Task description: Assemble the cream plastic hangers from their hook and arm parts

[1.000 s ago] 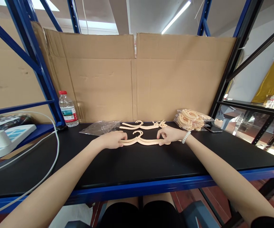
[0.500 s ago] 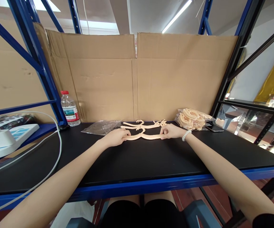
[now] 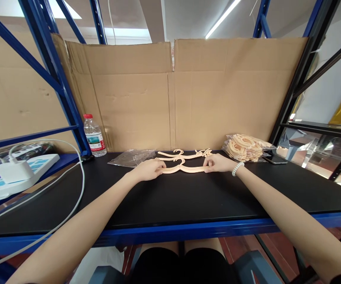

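Note:
A beige clothes hanger (image 3: 190,169) lies flat on the black tabletop, its hook pointing away from me. My left hand (image 3: 149,170) pinches its left end between thumb and fingers. At the opposite end, my right hand (image 3: 218,163) has its fingers closed on the hanger, a beaded bracelet on the wrist. Just behind, more beige hangers (image 3: 170,154) lie in rows, partly overlapped by the front one's hook. Small beige pieces (image 3: 203,152) sit at the back, close to my right hand; their exact shape is unclear.
A flat clear plastic bag (image 3: 132,157) lies left of the hangers. To the right are a bag of beige parts (image 3: 246,148) and a phone (image 3: 277,159). A water bottle (image 3: 94,138), a white power strip (image 3: 19,177) and a looping white cable (image 3: 82,185) are at left. Cardboard (image 3: 135,102) walls the back.
The whole view has shifted slightly, so things appear a little further right. Both hands keep their hold on the ends of the front hanger, which stays in place.

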Tool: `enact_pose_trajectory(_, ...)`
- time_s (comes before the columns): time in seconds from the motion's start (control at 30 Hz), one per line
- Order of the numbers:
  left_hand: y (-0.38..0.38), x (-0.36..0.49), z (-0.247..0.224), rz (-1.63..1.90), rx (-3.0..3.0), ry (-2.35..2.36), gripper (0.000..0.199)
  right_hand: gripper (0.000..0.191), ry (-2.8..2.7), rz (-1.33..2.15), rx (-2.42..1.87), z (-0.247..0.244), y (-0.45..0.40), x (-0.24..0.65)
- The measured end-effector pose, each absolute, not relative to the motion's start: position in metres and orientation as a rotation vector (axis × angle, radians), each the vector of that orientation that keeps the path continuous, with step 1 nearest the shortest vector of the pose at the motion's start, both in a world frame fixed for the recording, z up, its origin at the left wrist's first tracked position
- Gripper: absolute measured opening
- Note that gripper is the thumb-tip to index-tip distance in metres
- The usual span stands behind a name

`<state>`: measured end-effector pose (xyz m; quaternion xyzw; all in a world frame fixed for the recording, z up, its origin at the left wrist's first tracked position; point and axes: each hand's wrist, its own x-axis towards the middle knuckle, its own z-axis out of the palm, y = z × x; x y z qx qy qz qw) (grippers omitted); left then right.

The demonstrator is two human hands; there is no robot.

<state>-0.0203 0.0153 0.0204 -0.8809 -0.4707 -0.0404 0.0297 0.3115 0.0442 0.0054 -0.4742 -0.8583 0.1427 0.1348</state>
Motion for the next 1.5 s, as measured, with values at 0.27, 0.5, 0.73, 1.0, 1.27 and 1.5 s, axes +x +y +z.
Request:
enact_pose_trajectory(0.27,0.014,-0.020,0.022,-0.130,-2.714,-1.449,0.027,0.024,-2.499,0.411,-1.378,0.007,0.041,0.309)
enact_pose_trajectory(0.5,0.015,-0.021,0.022,-0.188,-2.715,-1.470,0.026,0.030,-2.488,0.417,-1.371,0.007,0.041,0.311)
enact_pose_trajectory(0.73,0.020,-0.027,0.024,-0.276,-2.647,-1.491,0.034,0.027,-2.357,0.373,-1.348,0.007,0.045,0.313)
enact_pose_trajectory(1.0,0.020,-0.028,0.028,-0.299,-2.543,-1.524,0.036,0.022,-2.167,0.175,-1.412,0.010,0.043,0.315)
enact_pose_trajectory(1.27,0.025,-0.034,0.032,-0.625,-2.336,-1.647,0.032,0.023,-1.941,0.158,-1.490,0.010,0.050,0.325)
enact_pose_trajectory(1.5,0.026,-0.035,0.029,-0.660,-2.307,-1.713,0.032,0.020,-1.906,0.121,-1.507,0.010,0.050,0.330)
